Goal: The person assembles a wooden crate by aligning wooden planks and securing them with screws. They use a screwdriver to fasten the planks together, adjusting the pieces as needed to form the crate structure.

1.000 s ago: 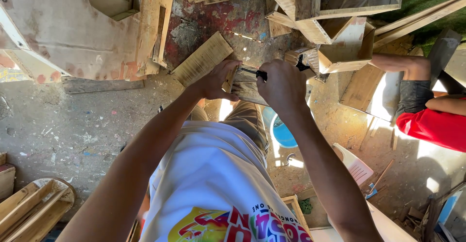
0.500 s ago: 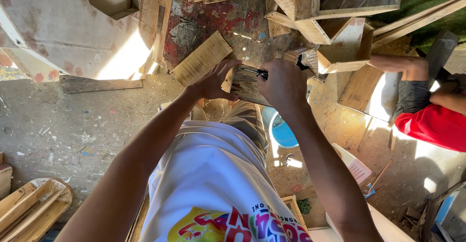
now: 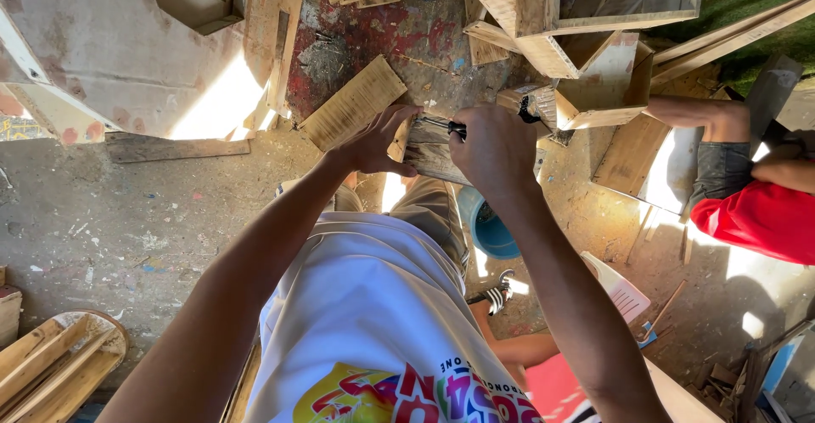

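My left hand (image 3: pixel 379 140) grips the left end of a small weathered wooden block (image 3: pixel 427 158) held out in front of my waist. My right hand (image 3: pixel 497 145) is closed around a tool with a thin metal part and a black grip (image 3: pixel 447 125), pressed against the block's top edge. The tool's working end is hidden behind my fingers. A flat ridged plank (image 3: pixel 352 101) lies on the ground just beyond my left hand.
Open wooden boxes (image 3: pixel 598 79) and stacked planks crowd the area ahead and to the right. A blue bucket (image 3: pixel 488 229) stands by my leg. Another person in a red shirt (image 3: pixel 755 215) sits at the right. A large board (image 3: pixel 110 58) lies at the upper left, and slats (image 3: pixel 47 368) at the lower left.
Both hands stay on the block and tool, almost unmoved. The sunlit patch on the large board at the upper left has grown brighter.
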